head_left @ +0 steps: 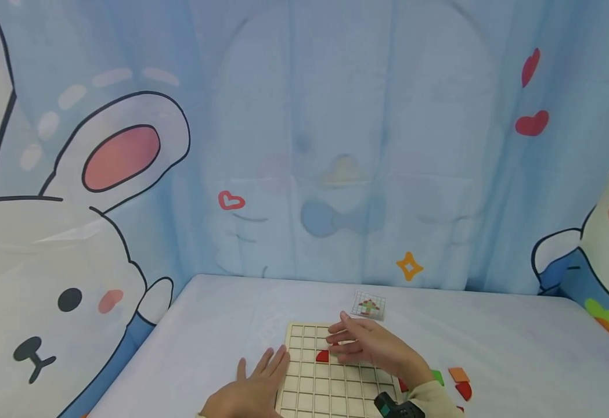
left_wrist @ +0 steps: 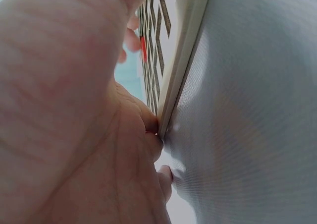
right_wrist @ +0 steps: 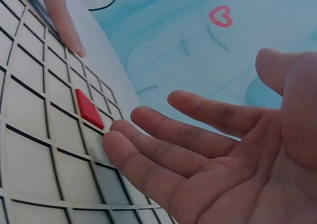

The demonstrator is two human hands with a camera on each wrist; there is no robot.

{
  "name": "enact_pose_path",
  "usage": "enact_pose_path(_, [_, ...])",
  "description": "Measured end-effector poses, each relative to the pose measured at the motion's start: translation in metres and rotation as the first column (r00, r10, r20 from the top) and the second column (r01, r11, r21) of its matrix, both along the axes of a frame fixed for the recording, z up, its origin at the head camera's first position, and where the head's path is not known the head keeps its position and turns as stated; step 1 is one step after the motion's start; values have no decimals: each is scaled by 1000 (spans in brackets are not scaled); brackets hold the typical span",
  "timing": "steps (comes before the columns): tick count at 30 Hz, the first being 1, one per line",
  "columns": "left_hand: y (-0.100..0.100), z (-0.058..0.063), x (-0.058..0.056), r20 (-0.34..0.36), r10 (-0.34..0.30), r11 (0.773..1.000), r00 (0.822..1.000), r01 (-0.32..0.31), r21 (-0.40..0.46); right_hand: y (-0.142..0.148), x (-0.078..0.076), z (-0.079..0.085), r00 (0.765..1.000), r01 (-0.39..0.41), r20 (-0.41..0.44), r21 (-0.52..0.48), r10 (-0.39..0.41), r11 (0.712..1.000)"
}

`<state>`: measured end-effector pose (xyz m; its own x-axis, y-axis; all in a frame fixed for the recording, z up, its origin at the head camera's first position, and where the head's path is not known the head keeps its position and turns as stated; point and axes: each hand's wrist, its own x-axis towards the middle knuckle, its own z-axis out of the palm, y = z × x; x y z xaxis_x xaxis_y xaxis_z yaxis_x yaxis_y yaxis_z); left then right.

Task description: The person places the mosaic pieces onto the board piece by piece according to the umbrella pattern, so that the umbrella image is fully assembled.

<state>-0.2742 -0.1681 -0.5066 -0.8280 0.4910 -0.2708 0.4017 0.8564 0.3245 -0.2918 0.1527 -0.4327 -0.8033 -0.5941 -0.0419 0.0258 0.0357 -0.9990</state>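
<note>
The left hand (head_left: 252, 388) is resting spread against the board (head_left: 306, 385); the right hand (head_left: 371, 345) is hovering above, loosely spread, a red piece (head_left: 322, 356) lying by its fingertips.

The left hand (head_left: 252, 388) blocks the left edge of the grid board (head_left: 321, 402); the right hand (head_left: 371, 346) and sleeve (head_left: 436, 400) bar its right side from above. Between them, a hand could come down onto the middle squares. The flat card (head_left: 368, 305) beyond can be passed over, the far curtain (head_left: 335, 255) cannot; an orange piece (head_left: 458, 375) lies right
</note>
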Motion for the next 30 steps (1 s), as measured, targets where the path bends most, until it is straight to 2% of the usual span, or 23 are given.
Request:
enact_pose_path(6, [1,-3,0,-2,-17,1000,1000,17,10,25,5,15,995,14,-101,-10,-15,1000])
enact_pose_path(9, [3,-5,-1,-1,-7,1000,1000,7,-5,43,9,22,991,19,-135,-17,-21,1000])
enact_pose_path(12, [4,-5,0,-14,3,1000,1000,-3,-29,63,14,26,989,30,-149,29,-25,999])
enact_pose_path(15, [4,-2,3,-24,7,1000,1000,-7,-27,85,18,24,986,94,-146,114,-77,989])
enact_pose_path(18, [2,2,5,-27,0,1000,1000,0,-17,108,23,19,975,198,-140,201,-172,959])
enact_pose_path(22, [0,3,6,-31,0,1000,1000,-1,-4,136,27,14,949,310,-161,308,-272,899])
enact_pose_path(26, [1,3,7,-33,-1,1000,999,1,2,158,28,10,930,365,-180,357,-320,860])
enact_pose_path(30, [3,2,7,-35,-2,1000,999,2,2,171,29,4,927,375,-172,404,-333,834])
